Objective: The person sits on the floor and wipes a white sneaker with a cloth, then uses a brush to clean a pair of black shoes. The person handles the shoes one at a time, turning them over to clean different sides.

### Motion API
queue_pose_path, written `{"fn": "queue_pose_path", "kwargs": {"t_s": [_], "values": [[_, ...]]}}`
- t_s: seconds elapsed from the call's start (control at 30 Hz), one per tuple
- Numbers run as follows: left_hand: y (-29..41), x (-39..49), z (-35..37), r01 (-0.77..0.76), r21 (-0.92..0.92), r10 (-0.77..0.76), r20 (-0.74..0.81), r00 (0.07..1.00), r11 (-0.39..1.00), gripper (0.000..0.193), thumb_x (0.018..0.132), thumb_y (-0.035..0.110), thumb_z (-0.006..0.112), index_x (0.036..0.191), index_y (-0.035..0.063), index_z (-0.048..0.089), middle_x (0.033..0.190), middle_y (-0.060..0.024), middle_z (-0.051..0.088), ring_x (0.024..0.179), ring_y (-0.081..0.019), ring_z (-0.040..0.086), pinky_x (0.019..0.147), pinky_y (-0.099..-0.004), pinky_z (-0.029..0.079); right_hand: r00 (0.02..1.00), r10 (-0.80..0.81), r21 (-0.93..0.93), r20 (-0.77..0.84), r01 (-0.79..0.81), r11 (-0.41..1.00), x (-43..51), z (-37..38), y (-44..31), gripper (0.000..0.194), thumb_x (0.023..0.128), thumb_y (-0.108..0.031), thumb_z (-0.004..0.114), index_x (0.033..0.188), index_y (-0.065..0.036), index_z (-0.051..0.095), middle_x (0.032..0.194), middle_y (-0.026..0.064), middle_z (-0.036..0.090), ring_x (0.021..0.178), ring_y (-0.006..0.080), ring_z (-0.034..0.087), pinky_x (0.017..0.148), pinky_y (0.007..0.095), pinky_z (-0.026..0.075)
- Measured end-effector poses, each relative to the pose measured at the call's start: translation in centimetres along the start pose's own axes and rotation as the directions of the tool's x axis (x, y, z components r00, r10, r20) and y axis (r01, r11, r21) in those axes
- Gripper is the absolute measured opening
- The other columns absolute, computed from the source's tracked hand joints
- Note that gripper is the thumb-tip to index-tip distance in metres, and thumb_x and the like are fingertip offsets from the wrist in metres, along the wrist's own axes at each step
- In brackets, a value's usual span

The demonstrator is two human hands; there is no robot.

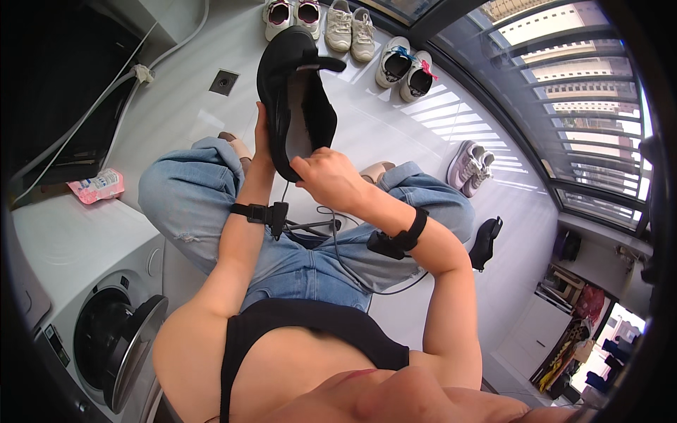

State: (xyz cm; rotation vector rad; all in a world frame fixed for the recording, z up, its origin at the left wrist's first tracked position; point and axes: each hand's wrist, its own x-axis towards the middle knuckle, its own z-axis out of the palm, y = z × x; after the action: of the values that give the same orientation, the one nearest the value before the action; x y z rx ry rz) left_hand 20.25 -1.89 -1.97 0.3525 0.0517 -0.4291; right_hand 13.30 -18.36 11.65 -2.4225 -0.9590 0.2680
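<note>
A black Mary Jane style shoe (275, 79) is held up in front of me, toe away and opening facing me. Its strap (332, 64) sticks out loose to the right. My left hand (263, 132) supports the shoe along its left side, with most of the fingers hidden behind it. At the heel end, my right hand (330, 177) grips the rim, thumb and fingers at the back edge. Another black shoe (484, 243) rests on the floor to my right.
Several pairs of sneakers (338, 31) line the window side, with grey-lilac sneakers (470, 168) nearer. A washing machine (90, 232) stands at left, its round door (137, 349) ajar, a pink pouch (98, 186) on top. A cable (338, 259) crosses my lap. A drain (225, 82) is in the floor.
</note>
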Motion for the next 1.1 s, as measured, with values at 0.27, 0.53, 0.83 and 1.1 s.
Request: {"fn": "queue_pose_path", "kwargs": {"t_s": [0.27,0.53,0.83,1.1], "values": [[-5.5,0.7,3.3,0.413,0.677,-0.084,-0.463,0.882,0.609,0.076,0.086,0.031,0.064,0.149,0.0107,0.027,0.126,-0.0184,0.054,0.100,-0.0301,0.064,0.058,-0.0446,0.061,0.977,0.208,-0.124,0.049,-0.200,0.972,-1.1,1.2,6.7,0.016,0.078,-0.012,0.068,0.091,-0.007,0.060,0.079,0.0070,0.067,0.082,0.0257,0.065,0.079,0.0387,0.047],[-11.2,8.5,-8.0,0.652,0.528,-0.203,-0.671,0.713,0.545,0.047,0.083,0.010,0.053,0.130,0.0063,0.048,0.114,-0.0182,0.058,0.104,-0.0390,0.060,0.085,-0.0711,0.047,0.501,0.442,0.095,-0.744,-0.575,0.813,-29.2,-22.3,11.2,0.035,0.097,-0.020,0.064,0.131,-0.011,0.064,0.110,0.0079,0.073,0.099,0.0171,0.068,0.088,0.0272,0.052],[-11.4,9.7,-18.3,0.716,0.566,-0.059,-0.767,0.639,0.408,0.069,0.083,0.004,0.056,0.147,0.0153,0.033,0.134,-0.0209,0.048,0.116,-0.0452,0.054,0.080,-0.0710,0.051,-0.619,0.698,0.478,-0.359,-0.764,-0.432,-75.9,-0.7,27.9,0.052,0.085,-0.019,0.068,0.132,-0.001,0.057,0.121,0.0181,0.068,0.116,0.0292,0.064,0.101,0.0361,0.048],[-14.3,7.2,-12.8,0.377,0.809,0.260,-0.285,0.923,-0.451,0.059,0.089,0.038,0.072,0.126,-0.0019,0.050,0.119,-0.0195,0.061,0.106,-0.0322,0.061,0.087,-0.0423,0.049,-0.734,0.660,0.418,-0.160,-0.656,-0.628,-85.0,14.0,33.7,0.089,0.080,-0.035,0.077,0.150,-0.001,0.033,0.149,0.0223,0.045,0.139,0.0360,0.041,0.115,0.0426,0.035]]}}
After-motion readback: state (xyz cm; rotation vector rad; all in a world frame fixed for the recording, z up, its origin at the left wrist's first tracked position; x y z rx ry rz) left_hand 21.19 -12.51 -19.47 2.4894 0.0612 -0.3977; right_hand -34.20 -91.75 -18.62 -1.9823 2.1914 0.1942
